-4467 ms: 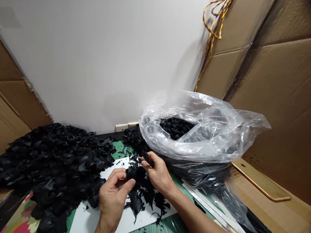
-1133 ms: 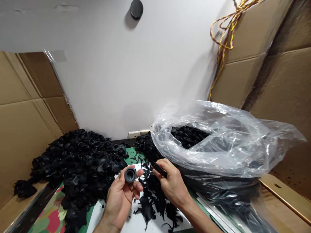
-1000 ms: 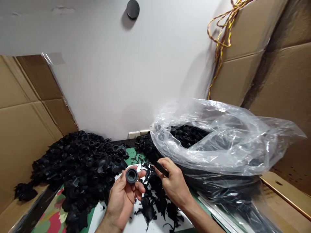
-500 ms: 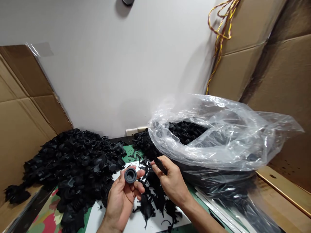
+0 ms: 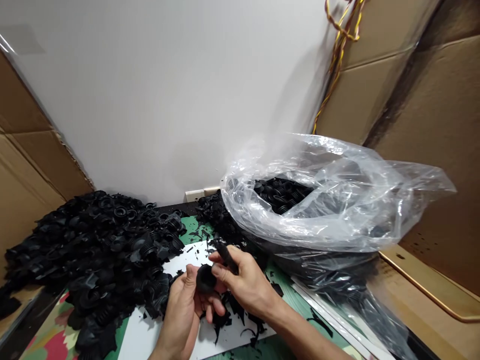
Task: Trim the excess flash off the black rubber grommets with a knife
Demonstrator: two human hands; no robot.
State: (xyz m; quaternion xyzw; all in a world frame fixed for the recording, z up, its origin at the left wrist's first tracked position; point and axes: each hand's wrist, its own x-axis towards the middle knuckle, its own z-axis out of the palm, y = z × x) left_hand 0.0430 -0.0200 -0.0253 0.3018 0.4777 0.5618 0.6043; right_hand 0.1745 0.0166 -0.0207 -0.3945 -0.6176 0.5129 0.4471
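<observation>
Left hand (image 5: pixel 179 310) cradles rubber bellows (image 5: pixel 206 278), right hand (image 5: pixel 245 285) pinches slim black tool (image 5: pixel 226 257)

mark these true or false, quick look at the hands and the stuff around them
The left hand holds a black ribbed rubber bellows: true.
The right hand is empty: false, it pinches a slim black tool.
A clear plastic bag holds more black ribbed rubber parts: true.
The large heap of black rubber bellows lies to the right of the bag: false, it lies to the left of it.
Torn black rubber scraps lie on a white sheet: true.
</observation>
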